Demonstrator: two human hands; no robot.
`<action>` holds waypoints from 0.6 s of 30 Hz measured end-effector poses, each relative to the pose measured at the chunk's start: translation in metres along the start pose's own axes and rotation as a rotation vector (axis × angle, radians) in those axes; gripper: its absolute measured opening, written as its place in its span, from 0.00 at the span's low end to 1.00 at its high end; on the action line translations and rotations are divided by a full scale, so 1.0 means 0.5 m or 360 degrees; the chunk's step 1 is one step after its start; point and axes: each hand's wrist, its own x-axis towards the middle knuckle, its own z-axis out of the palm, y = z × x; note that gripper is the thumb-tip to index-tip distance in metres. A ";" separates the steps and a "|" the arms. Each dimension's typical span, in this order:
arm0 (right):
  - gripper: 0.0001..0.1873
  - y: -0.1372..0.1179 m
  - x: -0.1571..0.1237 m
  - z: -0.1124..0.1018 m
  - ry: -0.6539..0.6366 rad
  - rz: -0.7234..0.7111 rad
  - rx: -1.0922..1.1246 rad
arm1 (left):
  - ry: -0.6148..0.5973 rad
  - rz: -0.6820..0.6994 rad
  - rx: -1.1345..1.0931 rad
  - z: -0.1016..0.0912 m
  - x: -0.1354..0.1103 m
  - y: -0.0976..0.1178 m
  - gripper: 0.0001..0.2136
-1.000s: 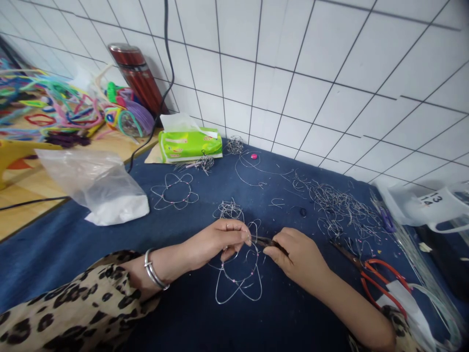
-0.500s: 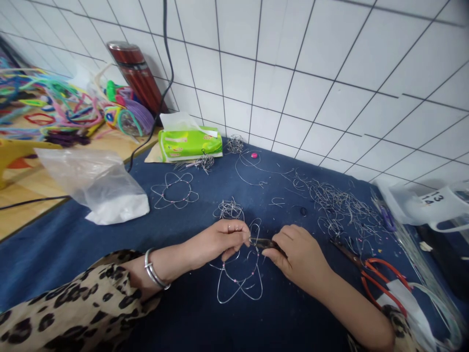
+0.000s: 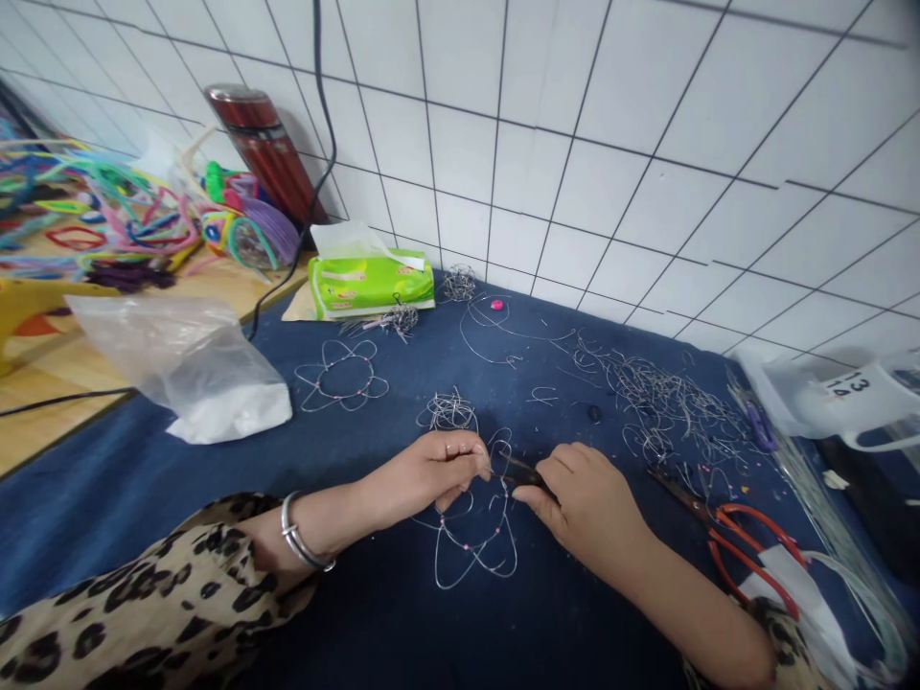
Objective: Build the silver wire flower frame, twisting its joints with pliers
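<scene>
A flower-shaped wire frame [image 3: 477,563] with small pink beads hangs below my fingers, its looped petals spreading over the dark blue cloth. My left hand [image 3: 451,470] pinches the upper part of this frame between thumb and fingers. From the right, my right hand [image 3: 586,498] grips a pair of dark pliers [image 3: 528,474]; their jaws are parted and point at the wire beside my left fingertips. Behind my left hand lies a small coil of wire [image 3: 450,412]. A similar wire flower [image 3: 343,377] rests flat on the cloth at the left.
Tangled wire scraps [image 3: 668,402] spread at the right, near orange-handled scissors [image 3: 754,546] and a white plastic container [image 3: 826,398]. Toward the left are a plastic bag [image 3: 222,383], a green tissue pack [image 3: 374,285], a red thermos [image 3: 263,153] and colourful pipe cleaners [image 3: 122,206]. A tiled wall stands behind.
The plier jaws have opened and come slightly off the wire. The lower petals of the wire flower have swung a little to the right. My left hand keeps its pinch.
</scene>
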 end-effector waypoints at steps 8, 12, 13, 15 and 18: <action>0.06 -0.013 -0.003 -0.007 -0.0129 0.0067 0.0052 | 0.0054 -0.0011 -0.0003 0.003 0.000 -0.002 0.07; 0.05 -0.004 -0.001 -0.009 -0.0179 0.0086 0.0126 | 0.0116 -0.0024 0.0040 0.002 0.001 -0.002 0.07; 0.06 0.001 0.000 -0.011 -0.0173 0.0097 0.0148 | 0.0139 -0.0026 0.0043 0.001 0.001 -0.002 0.07; 0.09 0.012 0.004 -0.017 -0.0148 0.0133 0.0243 | 0.0177 -0.0028 0.0032 -0.001 0.003 -0.003 0.07; 0.12 0.026 0.010 -0.029 -0.0044 0.0320 0.0618 | 0.0221 -0.0009 -0.0011 -0.004 0.006 -0.006 0.08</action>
